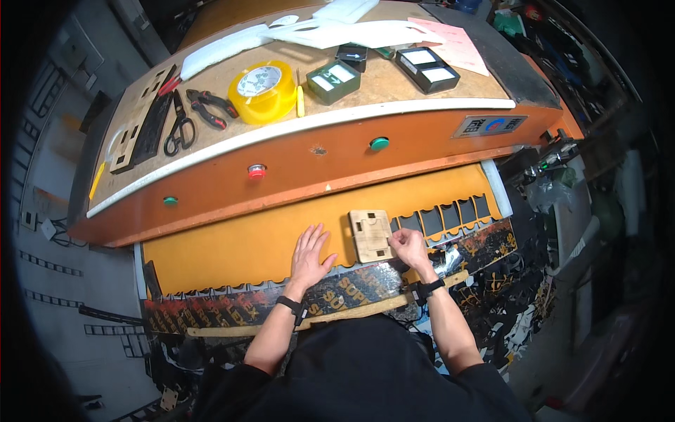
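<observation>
On an orange-yellow sheet (232, 257) lies a pale wooden die board (370, 238), a rounded rectangle with small cut-outs. My right hand (409, 247) is closed at the board's right edge, its fingers pinching there. Flat on the sheet, left of the board, rests my left hand (309, 253), fingers stretched out and holding nothing. Beyond my right hand, a row of dark cut-out openings (450, 218) runs along the sheet's right part, divided by thin orange strips. Scalloped cut edges follow the sheet's near side.
An orange machine beam (295, 158) crosses behind the sheet, with green and red buttons (257, 171). Its top carries yellow tape (264, 91), scissors (179, 126), pliers (211, 109) and dark boxes (427, 69). A wooden strip (365, 309) borders the near edge; black scraps (503, 302) lie at right.
</observation>
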### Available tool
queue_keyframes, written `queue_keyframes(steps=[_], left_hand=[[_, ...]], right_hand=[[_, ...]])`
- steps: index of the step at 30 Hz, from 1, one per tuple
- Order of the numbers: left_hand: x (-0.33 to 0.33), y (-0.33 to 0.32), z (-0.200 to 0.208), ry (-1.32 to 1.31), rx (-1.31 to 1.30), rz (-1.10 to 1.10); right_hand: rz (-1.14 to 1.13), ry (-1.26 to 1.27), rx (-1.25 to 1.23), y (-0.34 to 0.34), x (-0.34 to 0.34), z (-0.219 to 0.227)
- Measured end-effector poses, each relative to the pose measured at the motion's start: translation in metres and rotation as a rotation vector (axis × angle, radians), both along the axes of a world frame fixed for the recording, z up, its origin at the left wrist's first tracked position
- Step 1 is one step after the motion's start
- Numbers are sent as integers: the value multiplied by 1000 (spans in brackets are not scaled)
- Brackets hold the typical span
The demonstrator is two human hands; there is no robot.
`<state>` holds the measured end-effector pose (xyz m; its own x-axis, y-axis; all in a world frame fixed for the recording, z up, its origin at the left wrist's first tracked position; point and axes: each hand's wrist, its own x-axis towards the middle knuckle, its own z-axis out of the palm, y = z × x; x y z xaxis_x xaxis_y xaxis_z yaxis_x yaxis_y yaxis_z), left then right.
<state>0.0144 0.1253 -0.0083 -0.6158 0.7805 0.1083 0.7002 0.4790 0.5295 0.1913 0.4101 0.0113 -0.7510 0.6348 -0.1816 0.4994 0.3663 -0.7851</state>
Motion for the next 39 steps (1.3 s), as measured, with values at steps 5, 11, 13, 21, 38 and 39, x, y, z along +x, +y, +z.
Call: queue_keyframes(steps=[5, 11, 13, 21, 38, 39], left_hand=[[52, -21, -14, -39, 6, 24], [30, -25, -30, -493, 629, 194], [31, -23, -34, -557, 688, 192], [34, -30, -32, -489, 603, 245], [41, -32, -9, -79, 332, 271], [42, -32, -9, -82, 325, 272]], right_hand=[[-128, 141, -14, -40, 50, 7], [140, 264, 251, -95, -9, 9], [155, 269, 238, -106, -15, -7], [150, 240, 312, -114, -6, -16], [-22, -420, 250, -78, -19, 13], [-21, -424, 244, -80, -16, 5]])
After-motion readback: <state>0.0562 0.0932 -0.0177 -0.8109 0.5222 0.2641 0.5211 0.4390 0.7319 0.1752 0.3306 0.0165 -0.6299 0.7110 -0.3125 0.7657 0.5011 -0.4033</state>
